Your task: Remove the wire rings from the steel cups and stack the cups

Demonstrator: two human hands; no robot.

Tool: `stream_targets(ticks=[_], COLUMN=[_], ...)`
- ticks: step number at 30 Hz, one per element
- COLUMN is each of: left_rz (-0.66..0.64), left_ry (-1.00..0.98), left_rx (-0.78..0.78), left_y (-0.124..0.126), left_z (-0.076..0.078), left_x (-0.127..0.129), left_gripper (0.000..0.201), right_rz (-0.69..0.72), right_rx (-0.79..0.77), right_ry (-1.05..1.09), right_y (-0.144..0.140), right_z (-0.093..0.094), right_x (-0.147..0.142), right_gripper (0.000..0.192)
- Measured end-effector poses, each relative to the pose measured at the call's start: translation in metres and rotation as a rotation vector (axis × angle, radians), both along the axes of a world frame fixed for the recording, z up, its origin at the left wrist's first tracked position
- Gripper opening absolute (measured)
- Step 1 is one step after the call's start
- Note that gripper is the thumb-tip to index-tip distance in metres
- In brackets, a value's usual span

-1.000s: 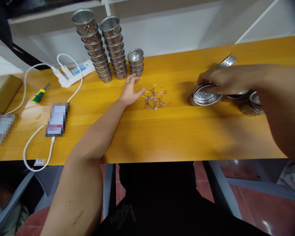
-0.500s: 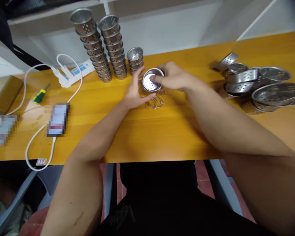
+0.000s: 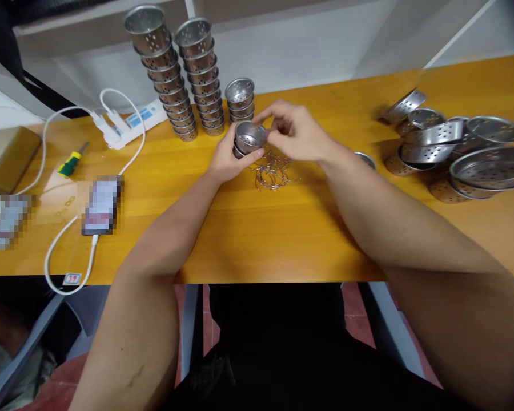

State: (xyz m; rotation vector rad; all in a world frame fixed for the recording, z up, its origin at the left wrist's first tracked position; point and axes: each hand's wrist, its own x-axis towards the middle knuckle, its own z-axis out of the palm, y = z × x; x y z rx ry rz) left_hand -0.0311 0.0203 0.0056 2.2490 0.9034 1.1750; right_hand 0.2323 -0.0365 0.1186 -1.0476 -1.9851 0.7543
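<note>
A small perforated metal cup (image 3: 249,137) is held just above the yellow wooden table (image 3: 257,228), a little left of centre. My left hand (image 3: 228,161) grips it from the left and below. My right hand (image 3: 292,131) holds its rim from the right, fingers bent over it. Right under both hands lies a tangle of thin wire rings (image 3: 272,173). Behind them stands a short stack of the same cups (image 3: 240,100). One more cup (image 3: 365,159) peeks out behind my right forearm.
Two tall leaning cup stacks (image 3: 168,74) rise at the back left. A heap of loose perforated cups (image 3: 456,151) fills the right side. On the left lie a white power strip (image 3: 128,123) with cable, a yellow-green screwdriver (image 3: 71,162), a phone (image 3: 101,206) and a cardboard box (image 3: 6,160).
My right hand carried a cup from the right-hand heap to the centre. My left hand rose from beside the wire rings and closed on that cup, which turned upright.
</note>
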Motion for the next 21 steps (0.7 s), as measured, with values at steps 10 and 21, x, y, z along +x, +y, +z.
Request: stream_targets(ticks=[10, 21], left_rz=[-0.038, -0.064], left_ry=[0.056, 0.047], left_rx=[0.001, -0.003], left_y=[-0.005, -0.001], left_z=[0.009, 0.007], left_x=[0.000, -0.001], left_gripper=[0.104, 0.113], right_rz=[0.261, 0.139], right_rx=[-0.006, -0.068], right_ry=[-0.122, 0.013], right_y=[0.001, 0.001], right_z=[0.008, 0.001], right_x=[0.013, 0.003], right_gripper=[0.056, 0.091])
